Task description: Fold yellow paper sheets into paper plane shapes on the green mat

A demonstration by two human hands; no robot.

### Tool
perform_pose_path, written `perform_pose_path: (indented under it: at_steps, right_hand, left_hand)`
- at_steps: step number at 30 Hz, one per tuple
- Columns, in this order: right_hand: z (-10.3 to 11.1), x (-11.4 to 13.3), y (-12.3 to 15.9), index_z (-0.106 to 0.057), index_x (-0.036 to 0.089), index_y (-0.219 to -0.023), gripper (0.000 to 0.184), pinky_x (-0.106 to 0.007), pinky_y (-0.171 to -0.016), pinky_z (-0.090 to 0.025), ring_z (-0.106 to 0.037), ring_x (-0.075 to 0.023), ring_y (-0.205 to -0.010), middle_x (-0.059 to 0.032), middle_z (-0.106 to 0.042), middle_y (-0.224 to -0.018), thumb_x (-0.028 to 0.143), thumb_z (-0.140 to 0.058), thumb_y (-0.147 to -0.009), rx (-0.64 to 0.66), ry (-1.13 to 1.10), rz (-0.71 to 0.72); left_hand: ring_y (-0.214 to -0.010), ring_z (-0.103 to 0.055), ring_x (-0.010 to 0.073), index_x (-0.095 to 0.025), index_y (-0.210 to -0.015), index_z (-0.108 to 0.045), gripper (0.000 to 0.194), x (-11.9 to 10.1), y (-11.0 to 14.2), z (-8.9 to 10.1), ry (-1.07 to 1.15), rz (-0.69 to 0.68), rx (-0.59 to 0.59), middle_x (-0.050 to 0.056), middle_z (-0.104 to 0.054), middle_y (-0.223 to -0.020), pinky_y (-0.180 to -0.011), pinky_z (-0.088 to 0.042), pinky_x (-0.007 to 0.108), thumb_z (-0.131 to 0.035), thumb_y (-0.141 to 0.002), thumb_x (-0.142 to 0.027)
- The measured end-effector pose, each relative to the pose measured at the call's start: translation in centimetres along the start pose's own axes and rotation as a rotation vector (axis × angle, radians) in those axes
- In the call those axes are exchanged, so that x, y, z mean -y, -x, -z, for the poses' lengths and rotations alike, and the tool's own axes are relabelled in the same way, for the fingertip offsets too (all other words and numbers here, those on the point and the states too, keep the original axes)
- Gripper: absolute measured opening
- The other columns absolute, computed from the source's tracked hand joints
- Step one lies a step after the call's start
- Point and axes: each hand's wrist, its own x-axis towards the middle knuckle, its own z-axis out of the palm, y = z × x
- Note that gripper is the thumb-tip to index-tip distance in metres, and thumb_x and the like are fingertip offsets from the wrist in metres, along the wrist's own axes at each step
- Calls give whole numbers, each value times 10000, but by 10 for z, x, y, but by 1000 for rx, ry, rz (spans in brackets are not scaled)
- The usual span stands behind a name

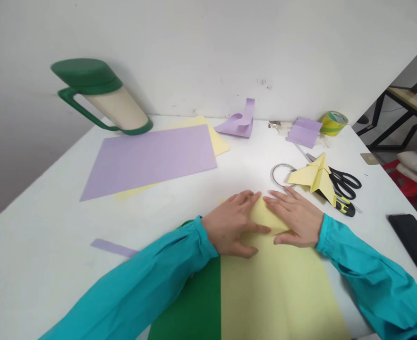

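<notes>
A large sheet of yellow paper (275,283) lies in front of me, overlapping a green sheet (197,302) at its left. Its far end looks folded over, partly hidden by my hands. My left hand (234,224) rests on the far left part of the paper with fingers spread. Opposite it, my right hand (295,217) lies on the far right part, fingers stretched out. The fingertips of both hands point toward each other around the folded part. Just beyond my right hand is a folded yellow paper plane (316,175).
Scissors (346,183), a utility knife (344,206) and a metal ring (275,175) surround the plane. Purple paper (151,158) lies at left by a green-lidded jug (118,106). A tape roll (335,123), purple scraps (304,132) and a black phone-like object (412,245) sit rightward.
</notes>
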Motion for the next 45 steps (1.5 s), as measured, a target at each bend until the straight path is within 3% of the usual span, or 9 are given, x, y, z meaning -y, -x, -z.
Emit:
perform_pose_path:
  at_steps: [6, 12, 22, 38, 40, 43, 45]
  right_hand:
    - [6, -13, 23, -469, 62, -1309, 748, -586, -1106, -167, -329, -317, -1355, -205, -599, -1238, 651, -247, -905, -38, -95, 61]
    - [12, -25, 36, -588, 137, -1151, 539, -537, -1121, -173, -434, -262, -1281, -132, -698, -1001, 488, -222, -967, -111, -163, 111]
    - [12, -35, 55, -666, 171, -949, 457, -509, -1107, -219, -544, -231, -1131, -64, -705, -782, 345, -245, -988, -235, -287, 130]
    - [16, -41, 65, -631, 217, -720, 450, -450, -1073, -288, -639, -190, -946, -7, -660, -629, 336, -292, -990, -247, -524, 79]
    - [17, -37, 61, -643, 214, -765, 459, -442, -1042, -334, -638, -194, -948, -24, -678, -693, 332, -263, -995, -320, -537, 66]
    - [15, -29, 43, -657, 190, -1018, 338, -408, -943, -432, -603, -211, -1026, -70, -708, -913, 303, -340, -980, -433, -439, 18]
    - [10, -23, 25, -626, 177, -1131, 287, -394, -919, -450, -576, -222, -1056, -84, -698, -993, 288, -427, -956, -397, -300, -30]
  left_hand:
    - [-1217, -346, 452, -401, -1171, -635, 534, 0, -1, 1, 17, 33, 59, 89, -276, -1497, -947, -361, 604, -735, -650, -462]
    - [-1234, -316, 476, -389, -1180, -636, 543, 0, -1, 2, 29, 45, 76, 97, -272, -1494, -964, -344, 613, -731, -648, -447]
    - [-1230, -318, 462, -383, -1170, -642, 502, 2, 1, 0, 42, 25, 41, 81, -245, -1502, -966, -349, 604, -704, -674, -436]
    - [-1229, -330, 468, -378, -1158, -650, 488, 2, 1, -1, 42, 29, 28, 97, -250, -1505, -953, -355, 598, -702, -676, -433]
    - [-1221, -340, 468, -390, -1146, -655, 492, 2, 1, -2, 38, 41, 23, 95, -263, -1497, -948, -354, 602, -712, -661, -444]
    - [-1212, -348, 463, -404, -1138, -655, 494, 2, 0, -5, 36, 42, 6, 95, -277, -1485, -949, -349, 605, -719, -652, -466]
    - [-1212, -345, 453, -408, -1136, -656, 498, 3, 0, -7, 36, 41, -4, 88, -283, -1482, -954, -348, 600, -726, -648, -477]
